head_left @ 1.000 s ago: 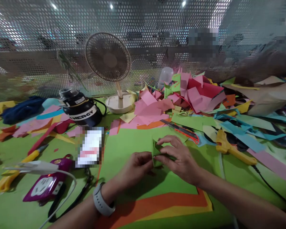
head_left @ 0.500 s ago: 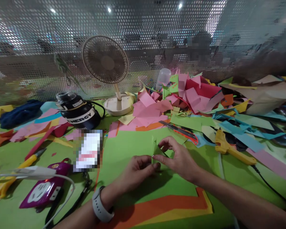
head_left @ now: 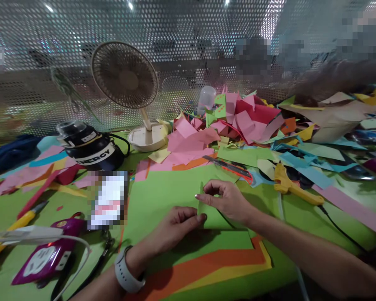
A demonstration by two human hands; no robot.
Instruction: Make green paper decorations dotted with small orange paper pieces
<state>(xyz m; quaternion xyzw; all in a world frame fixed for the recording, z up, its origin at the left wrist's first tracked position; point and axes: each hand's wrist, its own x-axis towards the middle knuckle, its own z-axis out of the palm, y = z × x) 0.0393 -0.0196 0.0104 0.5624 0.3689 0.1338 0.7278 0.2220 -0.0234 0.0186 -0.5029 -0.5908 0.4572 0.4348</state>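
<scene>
Pinching green paper (head_left: 213, 218), left hand (head_left: 179, 225) beside right hand (head_left: 228, 201)

Around the left wrist, in the lower part of the frame left of centre, a pale grey-white watch strap (head_left: 124, 271) is curving in a broad, smooth, rounded band. A line of small dark holes is running along it, and its surface is looking matte. The left hand (head_left: 183, 223), near the lower centre, and the right hand (head_left: 227, 202), just right of centre, are showing bare. The right forearm (head_left: 301, 255), stretching toward the lower right corner, is showing bare too, and a tiny bright glint is sitting at the right thumb's tip.
</scene>
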